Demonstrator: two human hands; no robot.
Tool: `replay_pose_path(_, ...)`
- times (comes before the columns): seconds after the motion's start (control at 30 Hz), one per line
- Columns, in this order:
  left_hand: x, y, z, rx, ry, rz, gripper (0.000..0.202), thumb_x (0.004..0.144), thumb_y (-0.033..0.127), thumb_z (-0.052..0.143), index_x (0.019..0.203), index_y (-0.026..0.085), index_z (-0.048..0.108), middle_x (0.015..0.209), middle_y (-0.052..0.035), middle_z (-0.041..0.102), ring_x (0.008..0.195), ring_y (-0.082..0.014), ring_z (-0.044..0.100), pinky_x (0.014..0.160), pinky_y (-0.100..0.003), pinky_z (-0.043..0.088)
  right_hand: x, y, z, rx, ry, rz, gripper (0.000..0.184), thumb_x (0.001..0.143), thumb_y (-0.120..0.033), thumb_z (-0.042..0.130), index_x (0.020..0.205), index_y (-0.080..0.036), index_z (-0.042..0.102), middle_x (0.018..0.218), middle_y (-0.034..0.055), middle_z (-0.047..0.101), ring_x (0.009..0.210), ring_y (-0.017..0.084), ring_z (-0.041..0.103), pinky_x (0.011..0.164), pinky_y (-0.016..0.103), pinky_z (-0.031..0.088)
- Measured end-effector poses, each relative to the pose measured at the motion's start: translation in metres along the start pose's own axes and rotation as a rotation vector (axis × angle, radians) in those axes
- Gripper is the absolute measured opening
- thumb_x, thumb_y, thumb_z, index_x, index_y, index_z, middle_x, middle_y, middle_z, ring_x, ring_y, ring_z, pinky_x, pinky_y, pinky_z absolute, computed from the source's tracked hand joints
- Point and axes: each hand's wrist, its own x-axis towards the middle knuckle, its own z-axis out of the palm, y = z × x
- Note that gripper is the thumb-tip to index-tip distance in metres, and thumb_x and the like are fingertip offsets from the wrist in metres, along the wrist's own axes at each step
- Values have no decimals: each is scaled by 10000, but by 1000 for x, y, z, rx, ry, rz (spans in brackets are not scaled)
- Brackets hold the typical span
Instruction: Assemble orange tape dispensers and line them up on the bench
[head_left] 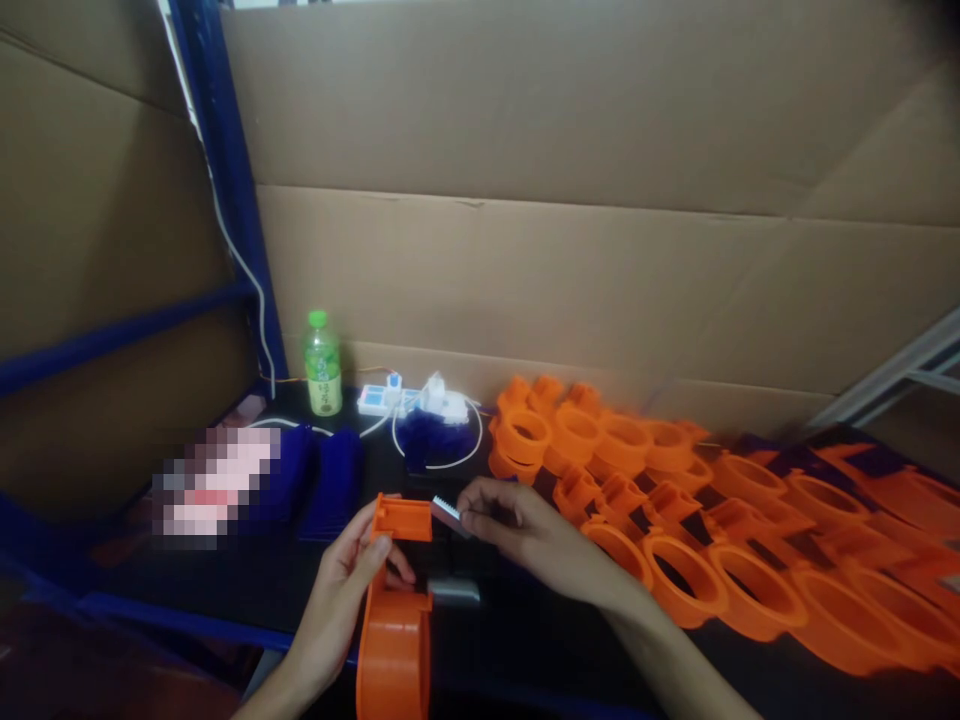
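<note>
My left hand [346, 580] is wrapped round an orange plastic tape-dispenser body [395, 620], held upright near the table's front edge. Its square top end [403, 518] points toward my right hand. My right hand [525, 535] pinches a small grey toothed metal blade [448, 512] right at that top end, touching or almost touching it. A small grey piece [454, 592] lies on the dark table just below the blade.
Several orange dispenser bodies [675, 530] are heaped across the right half of the table. A green bottle [323, 365], a white power strip [409, 402] with cables and blue parts [435, 440] sit at the back. Cardboard walls [585, 200] and a blue frame post [225, 180] enclose the bench.
</note>
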Motion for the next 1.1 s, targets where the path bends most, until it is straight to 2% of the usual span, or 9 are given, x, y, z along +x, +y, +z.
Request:
replay_pose_path(0.1,0,-3,-2,80,-2,21,630,917,399,572,1464,153,380,683,-38,713,608,-166,625,661,-276,460,0,-1,-4,-73,5,-11,228,936,-380,538,879,-167,597,795,-4,557,729,121,484,659,238,389)
replay_pose_path(0.23,0,-5,-3,134,-17,44,685,915,400,575,1495,134,328,656,-37,736,654,-194,670,716,-288,464,2,-4,-10,-173,24,-26,210,935,-359,532,876,-171,607,787,-1,573,704,120,475,631,242,380)
replay_pose_path(0.43,1,-4,-4,166,18,67,694,887,411,609,1474,119,382,609,-15,724,603,-182,668,705,-273,475,7,-7,-17,-238,-31,-50,167,919,-313,547,867,-171,617,778,-2,579,689,114,473,616,233,377)
replay_pose_path(0.57,0,-2,-3,189,-5,51,691,873,411,626,1465,130,404,613,-14,723,570,-175,662,664,-267,485,10,-8,-17,-277,-61,-66,162,930,-287,529,898,-168,633,817,6,598,709,115,488,629,230,380)
replay_pose_path(0.77,-3,-1,0,258,-16,46,692,868,421,627,1453,112,425,569,-24,717,557,-182,663,644,-272,499,12,-8,-12,-295,-99,-46,177,925,-305,544,918,-172,661,724,-12,563,645,103,465,587,223,352)
replay_pose_path(0.93,-3,-1,-1,253,-26,45,713,852,427,641,1454,114,425,576,-32,719,541,-188,659,605,-279,504,17,-7,-8,-240,-100,-32,200,910,-348,576,896,-167,659,724,-10,560,661,108,476,594,219,362)
replay_pose_path(1.1,-5,0,0,250,-29,37,710,869,419,627,1462,101,405,577,-30,717,564,-186,658,646,-286,510,19,-7,-4,-223,-71,-22,208,884,-361,608,866,-163,668,722,-8,576,660,108,484,602,220,371)
